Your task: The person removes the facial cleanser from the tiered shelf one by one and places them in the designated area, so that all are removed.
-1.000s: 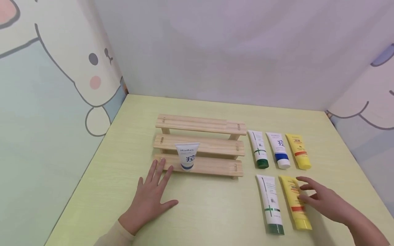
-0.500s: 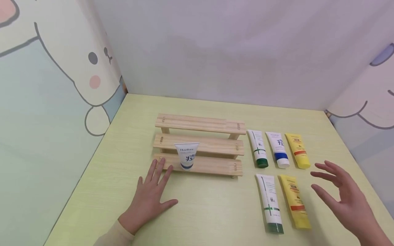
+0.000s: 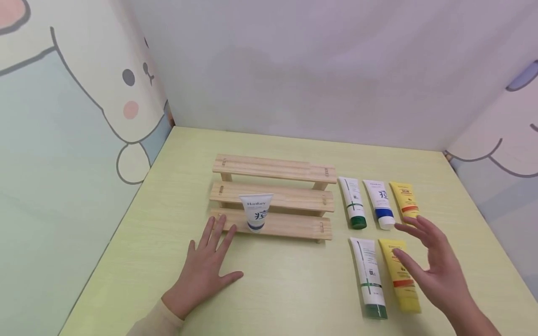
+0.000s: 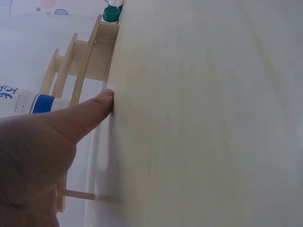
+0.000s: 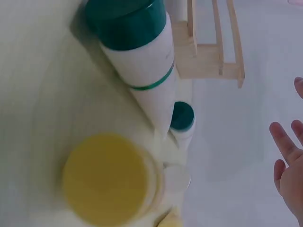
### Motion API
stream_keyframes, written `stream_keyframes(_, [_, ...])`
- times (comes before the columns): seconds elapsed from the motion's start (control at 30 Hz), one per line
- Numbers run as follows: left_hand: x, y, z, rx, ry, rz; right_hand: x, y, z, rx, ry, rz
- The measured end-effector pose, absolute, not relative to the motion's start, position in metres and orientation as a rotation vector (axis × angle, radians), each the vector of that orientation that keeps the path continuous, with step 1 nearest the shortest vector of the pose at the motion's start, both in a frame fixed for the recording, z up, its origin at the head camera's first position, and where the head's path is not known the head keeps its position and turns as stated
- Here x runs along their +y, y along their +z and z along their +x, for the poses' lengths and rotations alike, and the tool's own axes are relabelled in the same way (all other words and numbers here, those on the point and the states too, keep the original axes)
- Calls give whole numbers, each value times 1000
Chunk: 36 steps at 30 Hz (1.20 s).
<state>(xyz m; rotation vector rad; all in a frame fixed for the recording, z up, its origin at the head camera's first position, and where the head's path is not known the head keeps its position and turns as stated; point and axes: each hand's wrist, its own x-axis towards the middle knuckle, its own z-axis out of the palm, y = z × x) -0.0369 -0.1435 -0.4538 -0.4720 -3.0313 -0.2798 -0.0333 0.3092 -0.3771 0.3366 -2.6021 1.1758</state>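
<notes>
My left hand [image 3: 207,266] lies flat and open on the yellow table [image 3: 286,289], its fingertips at the bottom step of a three-tier wooden rack [image 3: 273,198]. A white tube with a blue band [image 3: 256,212] stands on that bottom step; it shows in the left wrist view [image 4: 26,101] beside my thumb. My right hand [image 3: 430,261] hovers open, fingers spread, over the near yellow tube [image 3: 398,274], holding nothing. Beside that tube lies a white tube with a green cap [image 3: 369,279], seen close in the right wrist view [image 5: 139,61] next to the yellow cap [image 5: 106,179].
Three more tubes lie in a row right of the rack: green-capped [image 3: 352,202], blue-capped [image 3: 380,204] and yellow [image 3: 404,199]. Cartoon-printed walls close the table on the left, back and right.
My right hand lifted off the near yellow tube, swung out to the right, then came back left above the tubes. The left hand and all tubes stayed put.
</notes>
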Motion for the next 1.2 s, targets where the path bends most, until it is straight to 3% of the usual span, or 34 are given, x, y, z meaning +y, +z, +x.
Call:
stream_keyframes(0.4, [-144,-452,-36,-3037,-315,-451,188,-357,-96,-2337,1164,1087])
stream_keyframes(0.7, [-144,-452,-36,-3046,-348,-436,112,-356,-115,-2437,1185,1155])
stream_keyframes(1.2, [-145,-455,-37,-3018,-336,-454,82,-390,-119,-2238,1047,1107])
